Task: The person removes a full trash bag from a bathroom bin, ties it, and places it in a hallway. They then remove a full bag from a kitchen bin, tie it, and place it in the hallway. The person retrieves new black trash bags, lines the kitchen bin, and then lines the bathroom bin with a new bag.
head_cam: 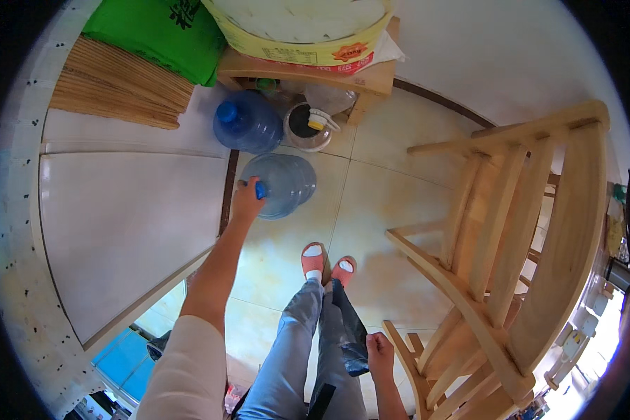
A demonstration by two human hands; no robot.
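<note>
A large clear-blue plastic water jug (pixel 289 184) is on the tiled floor, its neck pointing toward the left. My left hand (pixel 248 200) grips it around the neck by the blue cap (pixel 261 189). My right hand (pixel 380 350) is low beside my right leg, closed on a dark, glossy sheet or bag (pixel 353 336), perhaps plastic, which hangs against my jeans. Just beyond the gripped jug stands a darker blue water jug (pixel 252 128) with a blue cap. A clear container (pixel 323 140) with a white handle and a yellow part touches its right side.
At the top, a wooden stool (pixel 304 73) bears a yellow printed package (pixel 294 50). A green bag (pixel 157 37) lies over ridged brown slats (pixel 121 84). White cabinet panel (pixel 131 231) borders the left. Wooden chairs (pixel 546 231) crowd the right side. My feet wear pink slippers (pixel 313 257).
</note>
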